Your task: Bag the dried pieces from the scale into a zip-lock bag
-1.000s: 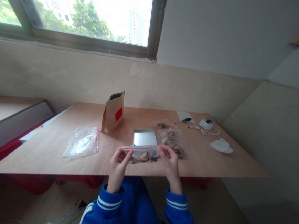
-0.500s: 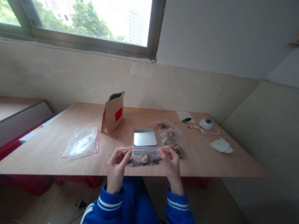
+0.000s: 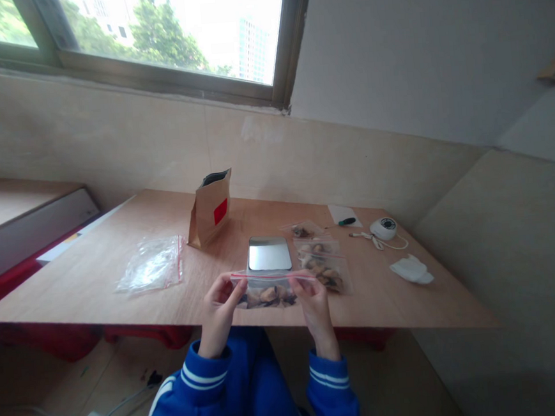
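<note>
Between my two hands is a clear zip bag (image 3: pixel 268 295) with a red seal line along its top and brown-and-dark dried pieces, like mushrooms, inside. My left hand (image 3: pixel 219 309) pinches the bag's top left corner. Thumb and fingers of my right hand (image 3: pixel 312 300) are closed on the seal near its right end. Just behind the bag lies a small scale (image 3: pixel 269 253) with a shiny metal plate; the bag hides its front part. To the right, filled zip bags (image 3: pixel 328 274) of similar pieces overlap on the table.
A brown paper pouch (image 3: pixel 209 210) with a red label stands open at the back. Empty zip bags (image 3: pixel 150 266) lie left on the wooden table (image 3: pixel 170 309). Rightward are a green-and-black screwdriver (image 3: pixel 347 222), a white dome camera (image 3: pixel 382 228) with cable and a crumpled white tissue (image 3: pixel 411 270).
My right hand has shifted slightly left along the seal, and the right end of the bag now sticks out past its fingers. My left hand has moved a little to the right.
</note>
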Available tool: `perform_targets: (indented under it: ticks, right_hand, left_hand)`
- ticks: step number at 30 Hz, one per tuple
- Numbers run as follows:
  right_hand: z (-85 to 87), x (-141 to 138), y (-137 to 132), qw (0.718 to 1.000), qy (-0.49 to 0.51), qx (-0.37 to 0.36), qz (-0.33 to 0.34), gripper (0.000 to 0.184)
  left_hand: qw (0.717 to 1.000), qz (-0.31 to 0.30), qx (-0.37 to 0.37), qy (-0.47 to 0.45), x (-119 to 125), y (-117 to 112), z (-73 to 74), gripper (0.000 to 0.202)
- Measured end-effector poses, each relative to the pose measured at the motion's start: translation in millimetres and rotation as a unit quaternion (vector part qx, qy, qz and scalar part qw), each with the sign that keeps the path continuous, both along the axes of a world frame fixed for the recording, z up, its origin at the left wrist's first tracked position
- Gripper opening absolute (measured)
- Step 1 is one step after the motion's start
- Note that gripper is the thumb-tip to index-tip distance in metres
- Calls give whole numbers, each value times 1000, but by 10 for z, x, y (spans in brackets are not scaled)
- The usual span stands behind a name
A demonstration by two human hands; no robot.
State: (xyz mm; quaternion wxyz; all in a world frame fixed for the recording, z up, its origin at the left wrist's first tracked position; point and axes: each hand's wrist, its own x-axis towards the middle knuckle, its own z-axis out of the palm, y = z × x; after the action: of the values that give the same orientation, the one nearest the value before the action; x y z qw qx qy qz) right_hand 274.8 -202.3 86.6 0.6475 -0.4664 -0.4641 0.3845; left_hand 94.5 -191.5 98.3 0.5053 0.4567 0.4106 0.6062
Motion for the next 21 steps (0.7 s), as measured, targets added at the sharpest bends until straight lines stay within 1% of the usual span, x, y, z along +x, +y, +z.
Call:
perform_targets:
  ticks: [8, 12, 15, 17, 21]
  right_hand:
    - [36, -10, -14, 1000, -18, 21, -12, 18]
    - [72, -7, -33, 998, -51, 40, -12, 16]
    - [85, -6, -45, 997, -57, 55, -15, 15]
    - [85, -15, -48, 997, -47, 53, -14, 16]
    - [52, -39, -40, 1000, 0, 16, -14, 19]
  left_hand:
    - [1000, 18, -1, 10, -11, -31, 66, 24]
    - [1000, 10, -7, 0, -29, -25, 54, 25]
    - [1000, 9, -9, 3, -31, -29, 30, 26]
    - [1000, 18, -5, 8, -20, -38, 13, 26]
    - [999, 46, 10, 7, 12, -57, -4, 24]
